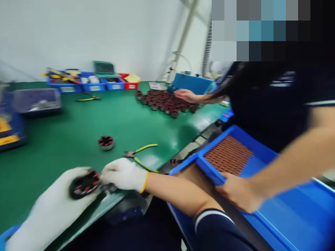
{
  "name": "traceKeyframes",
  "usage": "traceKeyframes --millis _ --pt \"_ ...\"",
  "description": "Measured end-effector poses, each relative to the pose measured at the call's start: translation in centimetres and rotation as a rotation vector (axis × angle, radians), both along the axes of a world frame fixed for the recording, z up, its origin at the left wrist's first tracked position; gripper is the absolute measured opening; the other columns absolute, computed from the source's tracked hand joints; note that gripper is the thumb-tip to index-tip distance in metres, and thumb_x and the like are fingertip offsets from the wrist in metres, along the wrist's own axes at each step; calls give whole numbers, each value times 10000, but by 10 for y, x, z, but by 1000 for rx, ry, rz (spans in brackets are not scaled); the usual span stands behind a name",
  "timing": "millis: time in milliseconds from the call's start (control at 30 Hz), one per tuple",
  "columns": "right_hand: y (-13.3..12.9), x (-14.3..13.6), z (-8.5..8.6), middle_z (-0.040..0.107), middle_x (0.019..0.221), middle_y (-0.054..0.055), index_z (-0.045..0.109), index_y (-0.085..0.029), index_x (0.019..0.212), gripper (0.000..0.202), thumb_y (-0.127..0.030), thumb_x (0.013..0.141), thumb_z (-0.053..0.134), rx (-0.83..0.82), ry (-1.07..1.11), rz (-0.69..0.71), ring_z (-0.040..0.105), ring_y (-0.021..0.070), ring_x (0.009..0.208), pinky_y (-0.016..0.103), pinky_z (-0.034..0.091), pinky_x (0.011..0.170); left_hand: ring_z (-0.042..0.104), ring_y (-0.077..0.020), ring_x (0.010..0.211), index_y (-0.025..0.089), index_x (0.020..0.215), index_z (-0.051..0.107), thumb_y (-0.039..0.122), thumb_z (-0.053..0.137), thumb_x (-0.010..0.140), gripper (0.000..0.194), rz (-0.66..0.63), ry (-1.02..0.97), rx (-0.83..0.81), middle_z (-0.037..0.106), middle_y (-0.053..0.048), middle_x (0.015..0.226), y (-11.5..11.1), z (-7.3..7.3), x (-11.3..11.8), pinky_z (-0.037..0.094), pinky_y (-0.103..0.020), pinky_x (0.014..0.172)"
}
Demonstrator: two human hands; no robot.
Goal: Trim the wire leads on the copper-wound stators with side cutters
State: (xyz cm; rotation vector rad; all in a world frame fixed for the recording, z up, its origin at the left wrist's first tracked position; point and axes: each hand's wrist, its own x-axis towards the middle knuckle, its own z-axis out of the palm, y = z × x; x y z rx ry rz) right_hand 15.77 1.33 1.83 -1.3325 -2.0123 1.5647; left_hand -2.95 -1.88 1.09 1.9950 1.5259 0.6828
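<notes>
My left hand (56, 198), in a white glove, is closed round a round black part with red windings (85, 184) at the table's near edge. Gloved in white with a yellow cuff, my right hand (124, 174) has its fingers pinched together at the right side of that part; what they hold, if anything, is blurred. A similar round part (106, 143) lies on the green table (78, 122) beyond my hands. Pliers with yellow-green handles (141, 153) lie spread just past my right hand.
A co-worker at the right holds a blue tray (293, 205) with a brown block (227, 155) and reaches toward many round parts (164, 101). Blue bins (91, 86), a red bin (131, 85) and a grey bin (38, 101) stand behind.
</notes>
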Motion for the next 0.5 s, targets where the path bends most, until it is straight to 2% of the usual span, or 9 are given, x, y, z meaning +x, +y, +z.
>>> traceKeyframes --millis 67,100,200,267,333,433,500 --pt "0 6 0 654 804 26 641 -186 851 259 -405 872 505 384 -218 123 607 174 786 286 456 728 627 -246 909 252 1105 476 458 630 782 413 27 113 -49 626 -31 1020 -3 -3 -5 541 -426 807" --pt "1 8 0 656 879 52 641 -184 910 267 -414 870 509 552 -286 140 598 196 843 322 442 782 629 -262 914 222 1115 469 446 657 738 477 37 142 -18 628 -54 1004 -3 -5 -6 539 -430 805" --pt "4 9 2 603 1108 137 569 -147 1144 457 -458 810 590 922 -337 243 534 261 993 416 387 911 570 -301 1098 181 1293 364 435 714 632 790 1 154 50 547 -126 1228 0 -8 -9 496 -444 928" --pt "3 3 3 608 1056 133 567 -143 1127 356 -365 849 552 1039 -409 342 524 260 948 440 365 925 541 -294 1152 183 1329 332 418 703 637 820 -18 111 68 508 -135 1291 0 -8 -10 478 -434 967" --pt "1 -6 1 614 883 93 597 -168 1011 197 -243 902 451 1080 -527 415 526 239 829 425 380 860 557 -261 1134 189 1321 352 369 648 707 705 -49 63 66 537 -119 1265 -1 -8 -11 478 -411 970" --pt "0 -13 1 570 731 62 599 -192 876 207 -172 907 395 1091 -638 482 511 221 726 395 385 775 589 -227 1057 194 1264 424 303 590 758 544 -121 53 46 591 -90 1185 -1 -5 -12 489 -379 933" --pt "4 -8 6 567 718 60 595 -193 824 194 -159 887 416 1080 -674 511 512 212 714 394 382 797 600 -223 976 190 1177 486 279 580 744 451 -150 84 38 614 -77 1100 1 -3 -13 499 -371 875"
